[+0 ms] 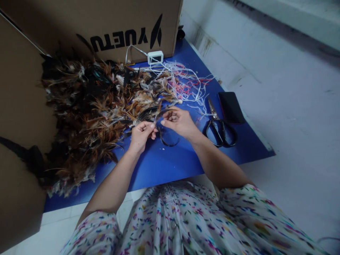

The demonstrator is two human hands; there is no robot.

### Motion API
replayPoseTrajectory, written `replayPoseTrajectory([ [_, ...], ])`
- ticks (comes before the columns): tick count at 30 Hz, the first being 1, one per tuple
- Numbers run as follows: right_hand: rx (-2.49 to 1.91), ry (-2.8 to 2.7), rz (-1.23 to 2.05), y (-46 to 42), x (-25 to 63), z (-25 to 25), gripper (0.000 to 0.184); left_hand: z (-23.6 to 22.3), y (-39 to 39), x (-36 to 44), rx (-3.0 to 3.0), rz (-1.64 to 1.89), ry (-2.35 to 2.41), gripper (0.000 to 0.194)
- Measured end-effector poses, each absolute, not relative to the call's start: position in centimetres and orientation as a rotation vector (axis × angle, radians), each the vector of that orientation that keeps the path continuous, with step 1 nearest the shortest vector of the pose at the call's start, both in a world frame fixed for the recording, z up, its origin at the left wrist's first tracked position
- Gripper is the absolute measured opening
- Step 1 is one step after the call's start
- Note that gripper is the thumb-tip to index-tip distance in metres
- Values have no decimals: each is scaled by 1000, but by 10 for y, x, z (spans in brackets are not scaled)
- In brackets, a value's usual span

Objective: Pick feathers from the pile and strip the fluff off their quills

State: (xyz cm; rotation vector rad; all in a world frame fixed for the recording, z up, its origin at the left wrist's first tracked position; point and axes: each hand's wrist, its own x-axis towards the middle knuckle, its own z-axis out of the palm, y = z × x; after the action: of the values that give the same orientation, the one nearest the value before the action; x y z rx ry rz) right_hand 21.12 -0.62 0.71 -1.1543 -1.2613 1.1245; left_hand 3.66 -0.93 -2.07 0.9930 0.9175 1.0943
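My left hand (141,135) is closed in a pinch above the blue table, at the near edge of a large pile of brown and black feathers (108,106). Between its thumb and forefinger is the end of a thin, dark feather (160,115). My right hand (180,122) curls its fingers around the same feather, just right of the left hand. Another slim, dark, curved feather (170,145) shows below the hands; whether it joins the held one I cannot tell.
Black-handled scissors (220,131) and a dark phone (231,107) lie to the right. Tangled white and pink strings (186,83) spread behind my hands, near a small white device (155,57). Cardboard boxes (66,24) stand at the back and left; a wall (292,106) borders the right.
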Motion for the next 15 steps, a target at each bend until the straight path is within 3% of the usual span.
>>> replayPoseTrajectory([
  [15, -1166, -1269, 1033, -9, 213, 11, 30, -20, -10, 39, 1116, 1234, 1019, 34],
])
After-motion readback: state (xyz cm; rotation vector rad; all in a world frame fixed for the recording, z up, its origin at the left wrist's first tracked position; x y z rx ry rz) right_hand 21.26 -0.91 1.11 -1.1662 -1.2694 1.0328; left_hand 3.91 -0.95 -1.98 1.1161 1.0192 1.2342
